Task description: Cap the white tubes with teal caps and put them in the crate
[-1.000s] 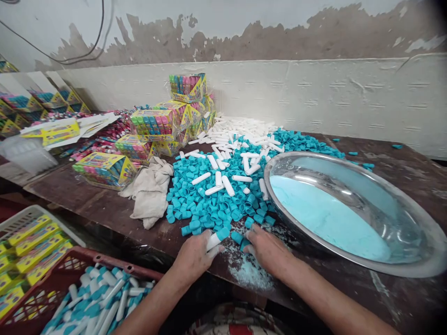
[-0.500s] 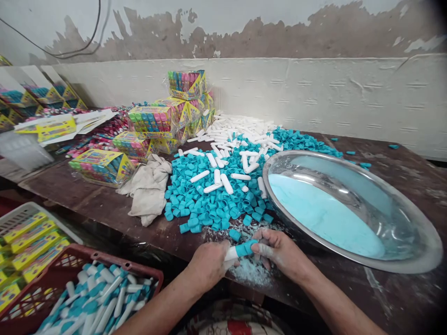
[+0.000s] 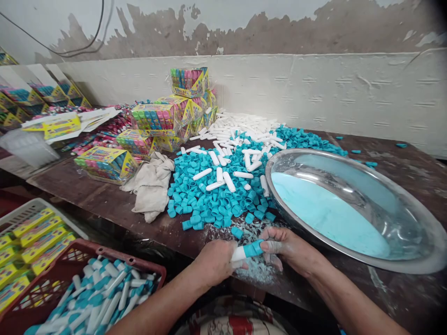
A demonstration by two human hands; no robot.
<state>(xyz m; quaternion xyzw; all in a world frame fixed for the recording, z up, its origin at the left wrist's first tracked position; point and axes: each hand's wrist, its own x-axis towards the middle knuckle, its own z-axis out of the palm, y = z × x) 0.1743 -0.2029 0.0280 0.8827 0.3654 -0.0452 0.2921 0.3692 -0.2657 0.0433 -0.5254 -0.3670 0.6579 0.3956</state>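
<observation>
My left hand (image 3: 215,261) is closed around a white plastic tube (image 3: 239,253) near the table's front edge. My right hand (image 3: 284,246) pinches the teal cap (image 3: 253,248) on that tube's end. Both hands hover over spilled blue powder (image 3: 256,272). Just beyond them lies a heap of teal caps (image 3: 209,195) with loose white tubes (image 3: 228,181) on top. A big steel bowl (image 3: 412,265) holding blue powder (image 3: 324,214) stands to the right.
A red crate (image 3: 153,270) of capped tubes sits lower left, beside a white crate (image 3: 24,207) of yellow packs. A grey rag (image 3: 152,186), stacked colourful boxes (image 3: 157,121) and more white tubes (image 3: 244,125) lie further back against the wall.
My hands lifted from the table edge and came together; the right hand brought a teal cap onto the tube held in the left hand.
</observation>
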